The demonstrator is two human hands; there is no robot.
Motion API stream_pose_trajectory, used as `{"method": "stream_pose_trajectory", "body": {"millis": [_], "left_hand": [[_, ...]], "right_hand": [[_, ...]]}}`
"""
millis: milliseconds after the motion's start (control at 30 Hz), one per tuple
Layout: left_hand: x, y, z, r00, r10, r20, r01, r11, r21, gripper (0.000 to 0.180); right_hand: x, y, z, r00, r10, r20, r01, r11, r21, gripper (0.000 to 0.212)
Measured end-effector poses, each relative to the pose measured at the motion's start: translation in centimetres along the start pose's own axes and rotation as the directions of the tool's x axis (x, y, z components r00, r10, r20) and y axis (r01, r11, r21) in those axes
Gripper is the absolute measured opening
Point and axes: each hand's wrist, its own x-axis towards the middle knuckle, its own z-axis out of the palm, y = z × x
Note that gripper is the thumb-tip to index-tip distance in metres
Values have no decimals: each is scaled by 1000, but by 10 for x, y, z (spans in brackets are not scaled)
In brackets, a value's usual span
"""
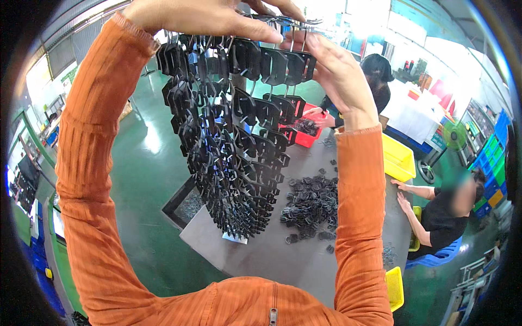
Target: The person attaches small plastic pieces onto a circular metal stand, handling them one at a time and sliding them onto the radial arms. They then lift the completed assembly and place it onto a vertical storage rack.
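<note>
Before me hangs a tall rack of wire hooks point(293, 38), loaded tier below tier with small flat black pieces point(273, 67). At its top edge, my left hand point(209, 17) reaches across with the thumb stretched along the upper rim and the fingers curled over behind it. My right hand point(341, 70) is raised at the rack's right side. Its fingertips are closed about the wires above the outermost black pieces, partly hidden by the wire and the pieces. Below the rack, a loose pile of similar black pieces point(310, 204) lies on the grey table point(261, 255).
A person at the far side has hands in a red bin point(310, 136) of black parts. Another person point(451, 212) sits at the right edge beside a yellow bin point(398, 157). A yellow basket point(395, 288) stands near right; a dark tray point(182, 205) lies left of the table.
</note>
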Motion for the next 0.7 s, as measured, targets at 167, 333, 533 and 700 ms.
{"method": "stream_pose_trajectory", "body": {"millis": [167,333,533,700], "left_hand": [[-1,4,3,998,-1,-56,2,1000,12,41],[-4,4,3,993,55,-100,-53,998,26,36],[-1,-2,8,995,71,-71,-64,993,101,36],[0,4,9,997,43,-60,-41,999,33,36]], "right_hand": [[6,-10,-9,995,10,98,-15,999,49,30],[3,-20,8,990,-100,-98,74,968,-240,19],[-5,-22,17,971,-139,-195,64,936,-346,22],[1,8,8,989,-79,122,-9,807,591,27]]}}
